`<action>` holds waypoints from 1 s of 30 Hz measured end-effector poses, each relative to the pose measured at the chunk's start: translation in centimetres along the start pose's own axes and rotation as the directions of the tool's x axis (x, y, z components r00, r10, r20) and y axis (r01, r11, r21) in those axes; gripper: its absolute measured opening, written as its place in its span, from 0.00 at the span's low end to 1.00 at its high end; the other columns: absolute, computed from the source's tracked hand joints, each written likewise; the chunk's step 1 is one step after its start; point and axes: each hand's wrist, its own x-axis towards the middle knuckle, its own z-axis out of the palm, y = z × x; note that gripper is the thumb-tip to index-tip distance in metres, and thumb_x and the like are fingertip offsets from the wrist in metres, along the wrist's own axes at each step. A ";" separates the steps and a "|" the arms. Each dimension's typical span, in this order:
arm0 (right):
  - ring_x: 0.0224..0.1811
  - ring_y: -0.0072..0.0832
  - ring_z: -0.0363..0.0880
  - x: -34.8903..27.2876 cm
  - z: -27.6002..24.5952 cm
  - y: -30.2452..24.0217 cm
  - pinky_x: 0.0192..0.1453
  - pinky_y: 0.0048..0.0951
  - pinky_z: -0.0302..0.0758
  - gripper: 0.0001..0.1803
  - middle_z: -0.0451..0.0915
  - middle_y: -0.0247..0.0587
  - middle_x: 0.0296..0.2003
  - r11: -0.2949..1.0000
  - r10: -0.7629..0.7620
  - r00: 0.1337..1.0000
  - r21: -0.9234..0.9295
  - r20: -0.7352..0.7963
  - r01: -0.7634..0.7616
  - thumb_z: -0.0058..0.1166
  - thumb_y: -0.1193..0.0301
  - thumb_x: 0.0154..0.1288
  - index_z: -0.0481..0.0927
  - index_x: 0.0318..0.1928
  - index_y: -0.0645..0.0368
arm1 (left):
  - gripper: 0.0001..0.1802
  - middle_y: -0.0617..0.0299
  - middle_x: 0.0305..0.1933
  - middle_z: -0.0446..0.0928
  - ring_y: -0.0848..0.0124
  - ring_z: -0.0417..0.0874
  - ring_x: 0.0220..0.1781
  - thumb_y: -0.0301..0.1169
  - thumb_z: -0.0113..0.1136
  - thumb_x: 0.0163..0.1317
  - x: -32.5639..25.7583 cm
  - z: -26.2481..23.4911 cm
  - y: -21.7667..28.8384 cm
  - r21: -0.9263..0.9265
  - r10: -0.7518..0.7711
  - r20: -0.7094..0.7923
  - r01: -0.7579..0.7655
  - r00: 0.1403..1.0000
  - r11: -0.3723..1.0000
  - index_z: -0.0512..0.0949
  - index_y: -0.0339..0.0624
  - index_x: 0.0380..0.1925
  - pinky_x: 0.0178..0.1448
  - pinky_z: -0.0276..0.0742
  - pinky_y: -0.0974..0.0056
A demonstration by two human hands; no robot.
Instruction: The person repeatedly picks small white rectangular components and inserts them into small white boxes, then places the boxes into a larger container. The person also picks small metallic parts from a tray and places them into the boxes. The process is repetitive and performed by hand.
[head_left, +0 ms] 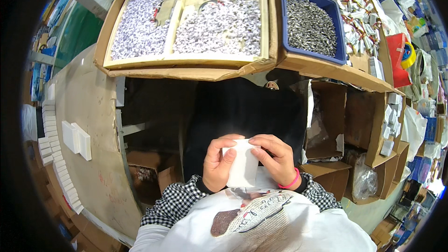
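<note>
Close to my body, a small flat white box [243, 164] is held upright between both hands. My left hand [217, 162] grips its left side, thumb laid across the near face and fingers toward the top edge. At the top right corner, my right hand [276, 158] pinches the box between thumb and fingers; a pink band circles that wrist. Both hands are closed on the box, and their fingertips meet near its top edge. What lies inside the box, if anything, is hidden.
Ahead stands a divided tray [175, 23] of small white pieces, beside a blue bin [285, 18] of small metal parts. White boxes [77, 139] lie on the left table [95, 177], with a row of more along its edge. Open cartons [326, 151] stand at right.
</note>
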 end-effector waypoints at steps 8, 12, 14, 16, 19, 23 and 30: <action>0.44 0.34 0.79 0.8 -0.5 1.1 0.49 0.28 0.75 0.10 0.79 0.43 0.40 0.995 -0.074 0.996 0.065 0.054 0.071 0.57 0.73 0.62 0.81 0.43 0.62 | 0.11 0.45 0.53 0.72 0.64 0.74 0.53 0.26 0.44 0.69 1.4 -0.1 0.3 0.145 -0.043 -0.001 0.043 0.999 0.989 0.65 0.37 0.49 0.60 0.69 0.60; 0.45 0.35 0.78 0.4 -0.2 1.2 0.50 0.29 0.74 0.10 0.79 0.42 0.41 0.989 -0.041 0.997 0.145 0.061 0.031 0.55 0.70 0.64 0.80 0.44 0.60 | 0.09 0.47 0.51 0.72 0.66 0.74 0.50 0.27 0.45 0.69 0.8 0.3 -0.4 0.167 0.046 -0.045 -0.038 0.998 0.985 0.65 0.39 0.47 0.56 0.70 0.62; 0.45 0.35 0.78 0.6 -0.5 1.1 0.50 0.28 0.74 0.11 0.79 0.42 0.41 0.989 -0.068 0.996 0.139 0.053 0.060 0.55 0.70 0.64 0.81 0.45 0.59 | 0.09 0.48 0.51 0.72 0.67 0.74 0.49 0.30 0.46 0.70 0.9 0.2 -0.7 0.166 0.035 -0.052 -0.026 0.998 0.986 0.65 0.40 0.48 0.55 0.71 0.63; 0.43 0.35 0.79 1.2 -1.4 0.7 0.48 0.28 0.75 0.11 0.80 0.42 0.40 0.989 -0.099 0.993 0.113 0.071 0.091 0.56 0.69 0.63 0.81 0.45 0.59 | 0.09 0.48 0.51 0.72 0.67 0.74 0.49 0.30 0.46 0.70 1.1 0.0 -0.6 0.247 0.058 -0.016 -0.053 0.998 0.968 0.65 0.41 0.47 0.55 0.71 0.63; 0.39 0.34 0.80 2.1 -4.5 -0.7 0.45 0.28 0.76 0.10 0.81 0.42 0.38 0.993 -0.110 0.994 -0.051 -0.008 0.110 0.57 0.70 0.63 0.81 0.43 0.59 | 0.09 0.48 0.50 0.72 0.67 0.75 0.49 0.30 0.47 0.70 2.0 -0.4 -0.4 0.326 0.158 -0.003 -0.148 0.987 0.934 0.65 0.40 0.46 0.55 0.71 0.63; 0.34 0.31 0.80 4.0 -12.3 -2.0 0.39 0.27 0.76 0.07 0.82 0.42 0.33 0.975 -0.210 0.842 -0.166 -0.497 0.145 0.58 0.72 0.62 0.82 0.38 0.62 | 0.11 0.48 0.52 0.72 0.65 0.74 0.51 0.28 0.50 0.67 3.1 -1.2 -0.3 0.170 0.031 -0.118 -0.011 0.993 0.985 0.65 0.39 0.48 0.58 0.70 0.61; 0.29 0.25 0.76 5.6 -26.8 -4.0 0.36 0.26 0.73 0.05 0.80 0.38 0.29 0.588 -0.726 0.331 -0.794 -0.603 -0.155 0.58 0.72 0.62 0.81 0.36 0.61 | 0.12 0.45 0.52 0.73 0.59 0.75 0.52 0.24 0.45 0.68 2.3 -1.3 -0.7 0.252 0.032 -0.156 0.009 0.987 0.968 0.65 0.34 0.50 0.60 0.69 0.58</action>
